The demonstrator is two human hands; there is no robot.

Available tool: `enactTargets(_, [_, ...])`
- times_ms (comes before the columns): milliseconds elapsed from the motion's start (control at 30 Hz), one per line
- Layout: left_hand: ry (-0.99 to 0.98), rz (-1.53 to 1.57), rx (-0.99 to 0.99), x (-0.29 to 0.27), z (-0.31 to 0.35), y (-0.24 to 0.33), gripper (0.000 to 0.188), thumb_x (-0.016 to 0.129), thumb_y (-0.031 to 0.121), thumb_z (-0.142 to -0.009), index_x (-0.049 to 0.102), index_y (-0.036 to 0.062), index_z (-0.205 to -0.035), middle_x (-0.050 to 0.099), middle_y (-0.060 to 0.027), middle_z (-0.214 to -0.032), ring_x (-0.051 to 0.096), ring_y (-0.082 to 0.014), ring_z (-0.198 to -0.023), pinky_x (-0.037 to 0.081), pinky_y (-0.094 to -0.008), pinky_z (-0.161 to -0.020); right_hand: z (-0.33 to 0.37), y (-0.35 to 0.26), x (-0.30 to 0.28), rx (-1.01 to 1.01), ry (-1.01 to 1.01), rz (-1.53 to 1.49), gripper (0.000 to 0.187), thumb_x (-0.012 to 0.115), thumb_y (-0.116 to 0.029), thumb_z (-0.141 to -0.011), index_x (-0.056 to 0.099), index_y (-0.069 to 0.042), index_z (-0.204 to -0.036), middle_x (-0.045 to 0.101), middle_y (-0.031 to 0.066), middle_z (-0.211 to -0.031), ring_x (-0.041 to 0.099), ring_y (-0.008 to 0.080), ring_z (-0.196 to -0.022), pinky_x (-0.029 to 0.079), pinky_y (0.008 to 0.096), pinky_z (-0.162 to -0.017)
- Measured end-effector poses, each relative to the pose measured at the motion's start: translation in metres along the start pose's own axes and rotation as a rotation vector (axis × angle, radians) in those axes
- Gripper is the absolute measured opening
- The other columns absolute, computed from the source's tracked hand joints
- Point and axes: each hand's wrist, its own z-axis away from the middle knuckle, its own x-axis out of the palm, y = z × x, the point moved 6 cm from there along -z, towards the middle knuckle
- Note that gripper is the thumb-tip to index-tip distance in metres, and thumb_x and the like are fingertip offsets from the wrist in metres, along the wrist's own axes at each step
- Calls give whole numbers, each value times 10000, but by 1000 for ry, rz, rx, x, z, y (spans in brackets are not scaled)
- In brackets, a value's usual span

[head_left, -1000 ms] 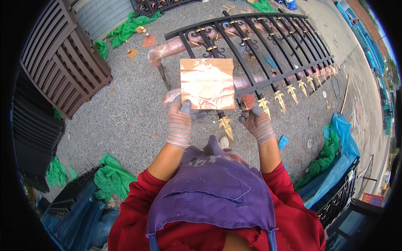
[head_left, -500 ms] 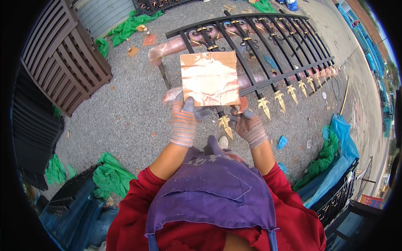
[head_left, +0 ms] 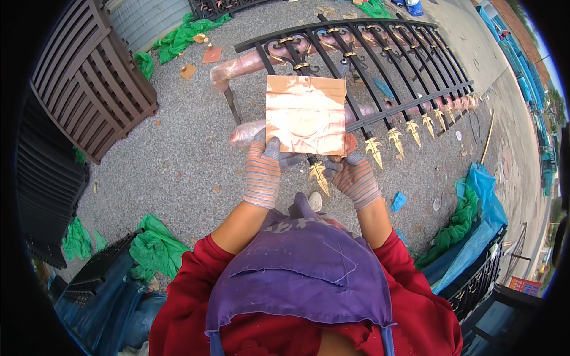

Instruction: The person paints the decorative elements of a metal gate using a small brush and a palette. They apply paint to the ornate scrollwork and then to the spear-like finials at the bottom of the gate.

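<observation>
A square, shiny piece of cardboard (head_left: 306,115) is held up in front of me, creased and coppery with pale glare. My gloved left hand (head_left: 263,169) grips its lower left corner, thumb on the face and fingers behind. At the lower right corner my gloved right hand (head_left: 355,178) is closed around a small, rough reddish piece (head_left: 350,144), partly hidden by the cardboard; I cannot tell its kind. Beyond lies a black metal fence panel (head_left: 380,65) with gold scrolls. One gold spearhead tip (head_left: 319,176) points toward me between my hands.
Plastic-wrapped rolls (head_left: 237,68) support the panel above grey gravelly ground (head_left: 172,178). Brown slatted panels (head_left: 98,77) stand at left. Green netting (head_left: 157,249) and blue plastic sheeting (head_left: 487,196) lie about, with more black railings (head_left: 475,279) at lower right.
The cardboard has shifted slightly right and a little down, with my left hand following. Its right edge now covers more of the area by my right hand, which has barely moved.
</observation>
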Motion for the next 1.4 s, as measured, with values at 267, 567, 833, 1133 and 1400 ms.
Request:
enactTargets(267, [59, -207, 34, -8, -1, -1, 357, 476, 163, -988, 451, 31, -1319, 656, -130, -1005, 718, -257, -749, 485, -266, -422, -4, 22, -6, 66, -163, -49, 294, 644, -207, -873, 537, -73, -1111, 581, 38, -879, 538, 178, -711, 471, 354, -695])
enactTargets(567, [43, -84, 17, -4, -2, 22, 284, 467, 103, -983, 510, -18, -1236, 626, -131, -1038, 682, -211, -836, 623, -333, -661, -7, 7, -5, 53, -170, -144, 305, 665, -177, -833, 562, -50, -1091, 586, 45, -872, 521, 164, -694, 456, 346, -670])
enactTargets(833, [-109, -223, -41, 8, 12, -6, 308, 471, 107, -979, 491, 12, -1271, 591, -142, -1074, 675, -241, -864, 626, -390, -695, -9, -1, -9, -45, 155, -42, 311, 467, -246, -966, 551, -40, -1184, 655, 96, -1003, 627, 228, -817, 539, 401, -698])
enactTargets(1133, [56, -22, 74, -8, -10, 16, 230, 488, 110, -983, 555, 7, -1177, 625, -92, -1040, 668, -180, -893, 588, -295, -636, -10, -2, -4, 38, -127, -158, 246, 668, -218, -841, 553, -59, -990, 567, 35, -835, 506, 147, -673, 430, 345, -666])
enactTargets(1400, [23, -77, 92, 2, 3, 8, 269, 487, 119, -988, 506, 18, -1238, 607, -81, -1036, 651, -156, -819, 580, -286, -678, -3, 9, 4, 10, 73, 68, 269, 630, -212, -870, 555, -27, -1049, 563, 35, -834, 496, 150, -675, 425, 320, -660])
